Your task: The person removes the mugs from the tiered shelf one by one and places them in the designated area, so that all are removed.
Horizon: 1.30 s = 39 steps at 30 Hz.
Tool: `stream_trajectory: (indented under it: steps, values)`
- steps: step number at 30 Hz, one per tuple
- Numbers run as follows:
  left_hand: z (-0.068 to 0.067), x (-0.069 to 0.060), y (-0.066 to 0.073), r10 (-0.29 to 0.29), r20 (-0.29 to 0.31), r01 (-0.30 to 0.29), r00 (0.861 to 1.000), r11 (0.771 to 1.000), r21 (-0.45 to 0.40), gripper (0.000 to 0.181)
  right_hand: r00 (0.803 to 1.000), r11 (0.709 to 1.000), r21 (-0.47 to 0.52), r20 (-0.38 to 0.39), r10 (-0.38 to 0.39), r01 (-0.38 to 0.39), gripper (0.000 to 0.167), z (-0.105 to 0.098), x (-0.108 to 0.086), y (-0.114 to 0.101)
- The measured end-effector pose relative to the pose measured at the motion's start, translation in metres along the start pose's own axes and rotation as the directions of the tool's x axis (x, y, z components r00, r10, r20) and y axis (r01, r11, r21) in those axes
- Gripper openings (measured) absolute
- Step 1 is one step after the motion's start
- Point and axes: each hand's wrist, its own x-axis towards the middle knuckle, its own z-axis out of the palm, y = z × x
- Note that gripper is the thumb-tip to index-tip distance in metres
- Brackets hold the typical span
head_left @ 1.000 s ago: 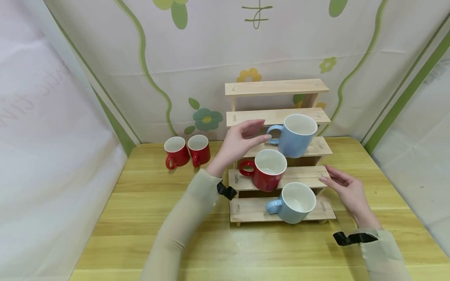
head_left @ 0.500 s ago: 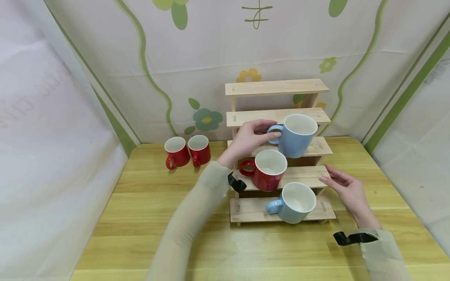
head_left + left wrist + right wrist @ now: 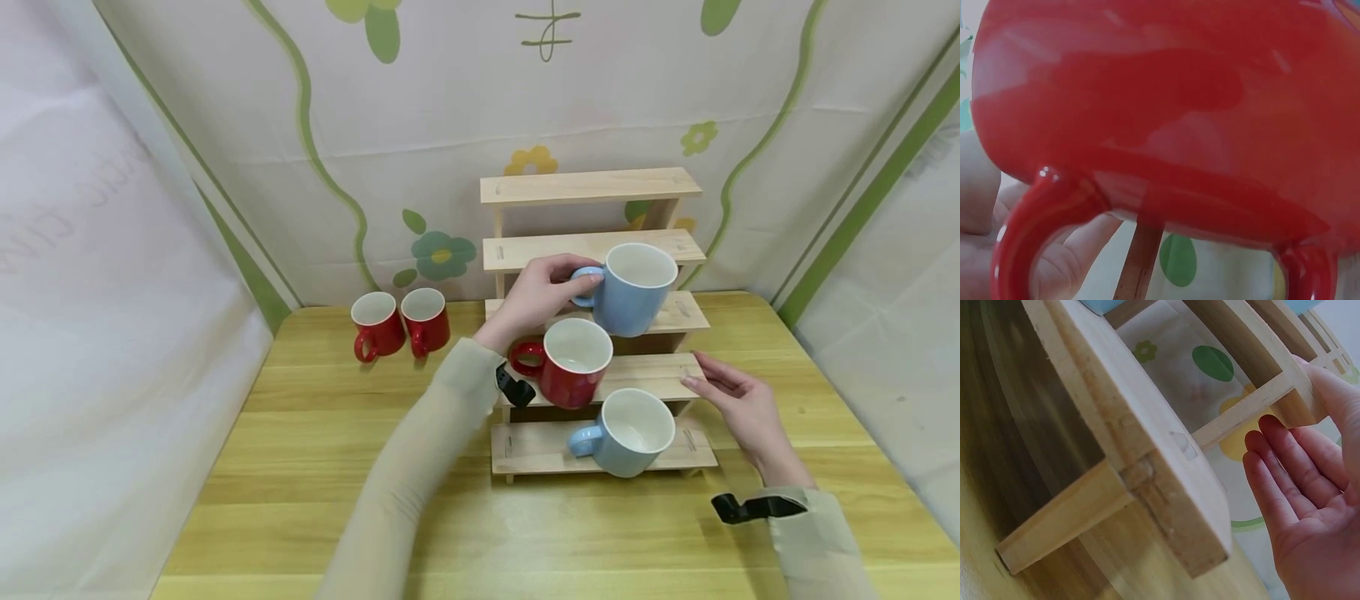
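Observation:
My left hand (image 3: 538,298) pinches the handle of the upper blue mug (image 3: 634,292), which stands on the middle step of a wooden tiered shelf (image 3: 592,187). One step lower is a red mug (image 3: 573,363), its handle to the left; this red mug (image 3: 1147,112) fills much of the left wrist view. On the lowest step stands another blue mug (image 3: 632,433). My right hand (image 3: 742,412) holds the right end of the second step from the bottom, thumb on top; in the right wrist view the fingers of the right hand (image 3: 1310,481) extend beside the shelf (image 3: 1147,444).
Two red mugs, one (image 3: 378,326) beside the other (image 3: 425,322), stand on the wooden table (image 3: 315,433) left of the shelf. A patterned cloth (image 3: 427,100) hangs behind the table, with white cloth at both sides.
My left hand has moved right to the upper blue mug and closed its fingers on the handle. The right hand and the mugs have stayed in place.

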Motion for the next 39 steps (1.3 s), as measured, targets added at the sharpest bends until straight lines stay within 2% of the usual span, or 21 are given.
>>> stream_trajectory:
  steps: [11,24,28,39]
  values:
    - [0.0034,0.0026,0.0019,-0.037,-0.056,0.037,0.998,0.999,0.004,0.026,1.000,1.000,0.010,0.007,0.000,0.000,0.055,-0.0005,0.0010,0.0004]
    - [0.0040,0.0027,-0.0014,-0.029,-0.082,0.031,0.996,0.999,0.027,0.026,1.000,0.999,0.040,0.004,-0.008,0.008,0.052,0.0007,0.0006,0.0011]
    - [0.0046,0.0009,-0.0002,-0.011,-0.081,0.013,0.997,1.000,0.029,0.026,1.000,0.998,0.056,0.005,-0.014,0.013,0.052,0.0013,0.0004,0.0022]
    - [0.0034,-0.0061,-0.0027,0.037,-0.102,-0.037,0.994,0.999,-0.003,0.023,1.000,1.000,0.019,-0.003,-0.006,0.006,0.055,-0.0009,0.0018,0.0048]
